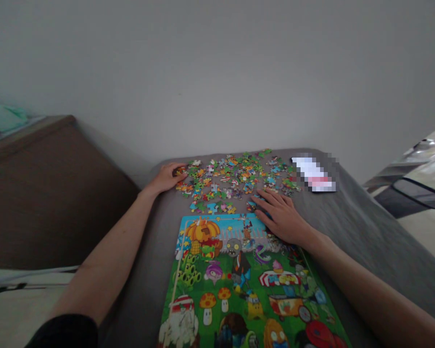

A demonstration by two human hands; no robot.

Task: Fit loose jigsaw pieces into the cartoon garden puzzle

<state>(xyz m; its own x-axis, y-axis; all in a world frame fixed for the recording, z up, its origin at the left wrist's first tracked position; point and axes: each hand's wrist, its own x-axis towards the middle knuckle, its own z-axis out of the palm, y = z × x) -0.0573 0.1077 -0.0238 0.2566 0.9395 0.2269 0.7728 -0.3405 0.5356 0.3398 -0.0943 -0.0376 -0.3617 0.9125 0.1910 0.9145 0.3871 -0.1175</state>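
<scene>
A colourful cartoon puzzle board (239, 290) lies on a grey cloth-covered surface (348, 232) in front of me. Beyond it is a scatter of loose puzzle pieces (235, 176). My left hand (166, 178) reaches to the far left edge of the scatter, its fingers curled over a piece there. My right hand (281, 215) lies flat with fingers stretched out, resting on the top right corner of the board and touching the nearest loose pieces.
A blurred white and pink object (313, 175) lies at the back right of the grey surface. A brown piece of furniture (47, 193) stands to the left, a plain wall behind. A dark-rimmed container (409, 195) sits at the right.
</scene>
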